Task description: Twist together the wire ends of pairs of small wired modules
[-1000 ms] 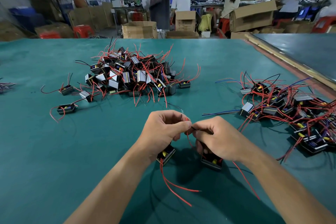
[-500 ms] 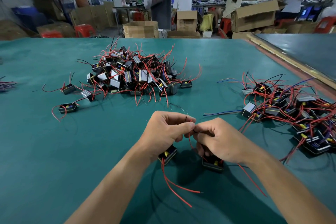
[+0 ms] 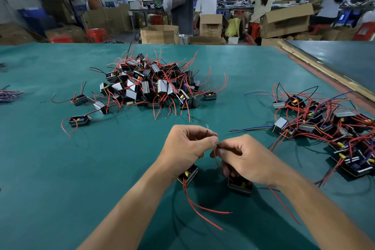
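Wire ends (image 3: 217, 146) are pinched between left hand (image 3: 187, 146) and right hand (image 3: 246, 161), mid-twist (judged); two modules (image 3: 188, 174) rest beneath the palms. More rolling is needed next.

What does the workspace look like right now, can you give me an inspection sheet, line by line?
Surface: teal felt-covered table, flat, mostly bare near the person.
Job's things: two small black wired modules lie under the hands; big unsorted pile at centre; tangled group at right.
Clutter: three stray modules left of the pile.
Grippers: left hand and right hand pinch thin wire ends between fingertips.
Cables: loose red leads trail toward the person.
Surroundings: cardboard boxes, red plastic stools, workers at far benches.
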